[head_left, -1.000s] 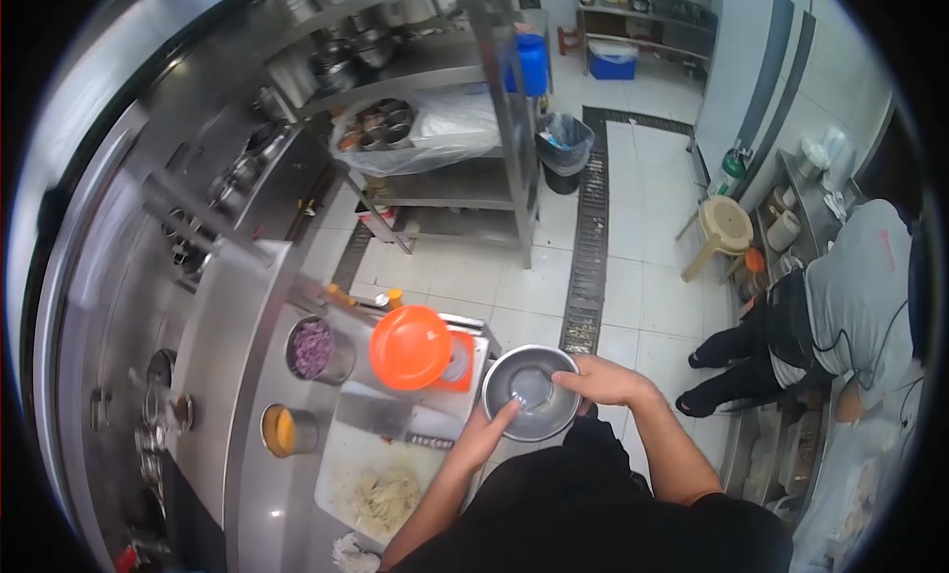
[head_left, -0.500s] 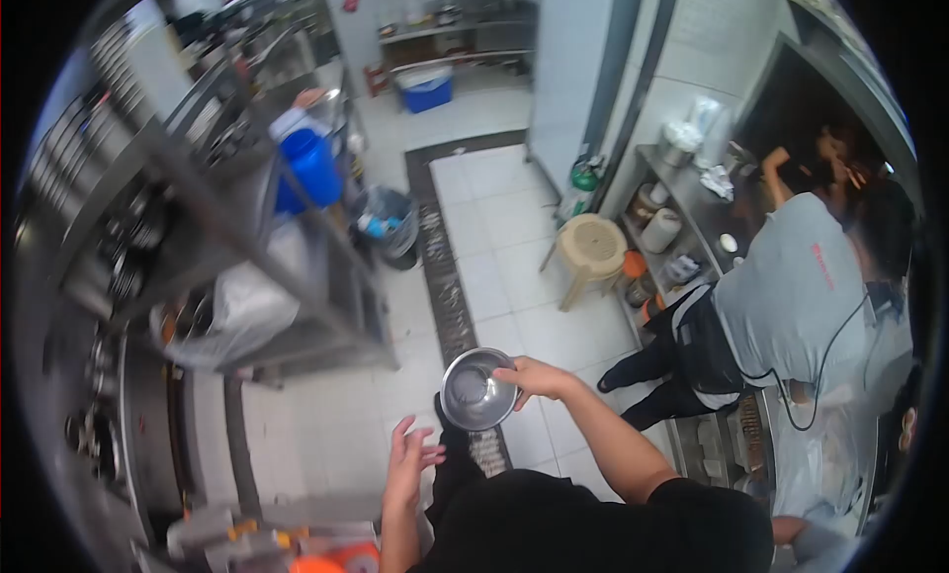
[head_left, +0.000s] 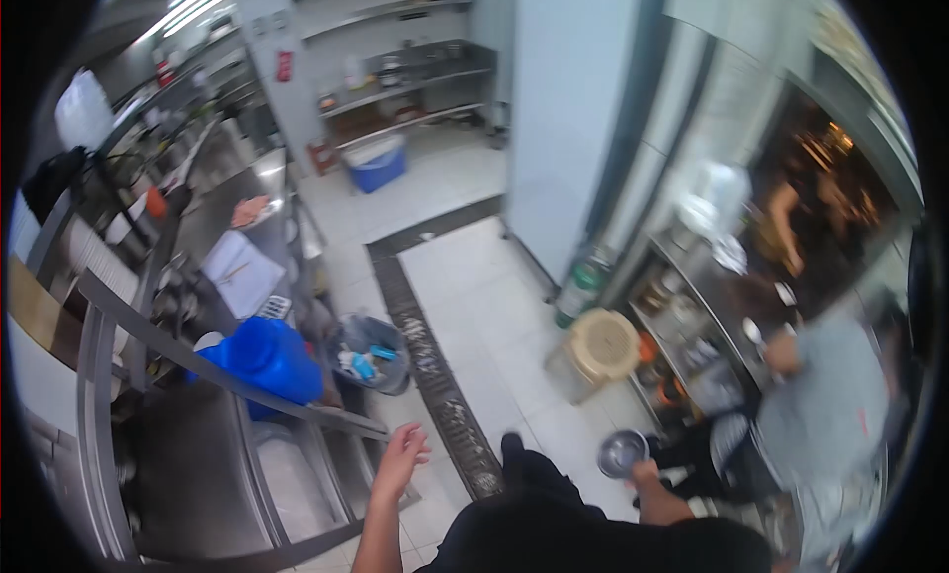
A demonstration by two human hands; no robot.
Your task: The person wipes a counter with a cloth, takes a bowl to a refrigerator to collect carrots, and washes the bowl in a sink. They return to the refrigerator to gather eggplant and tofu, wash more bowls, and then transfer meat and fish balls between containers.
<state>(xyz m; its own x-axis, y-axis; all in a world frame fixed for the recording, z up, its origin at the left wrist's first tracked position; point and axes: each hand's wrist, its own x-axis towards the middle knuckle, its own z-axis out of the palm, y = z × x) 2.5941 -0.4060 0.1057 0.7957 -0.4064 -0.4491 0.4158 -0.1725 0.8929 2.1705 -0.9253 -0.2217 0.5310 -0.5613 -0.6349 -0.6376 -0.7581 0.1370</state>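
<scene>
A shiny metal bowl [head_left: 621, 454] is in my right hand [head_left: 647, 471], gripped by its rim and held low to the right of my body. My left hand [head_left: 401, 458] is raised with fingers apart and holds nothing. It is nearest the corner of the steel shelf rack [head_left: 346, 422] and the grey waste bin [head_left: 400, 373] beyond it. The bowl's inside looks bare, though motion blurs it.
A dark floor drain [head_left: 425, 346] runs ahead. A beige stool [head_left: 599, 346] and a green bottle [head_left: 583, 284] stand to the right, near a co-worker in a grey shirt [head_left: 825, 395]. A blue container [head_left: 267, 360] sits on the left steel counter; a blue-and-white box [head_left: 379, 170] lies at the back.
My view has moved forward along the drain. The right hand has carried the bowl from in front of me to my right side. My left hand remains raised and free.
</scene>
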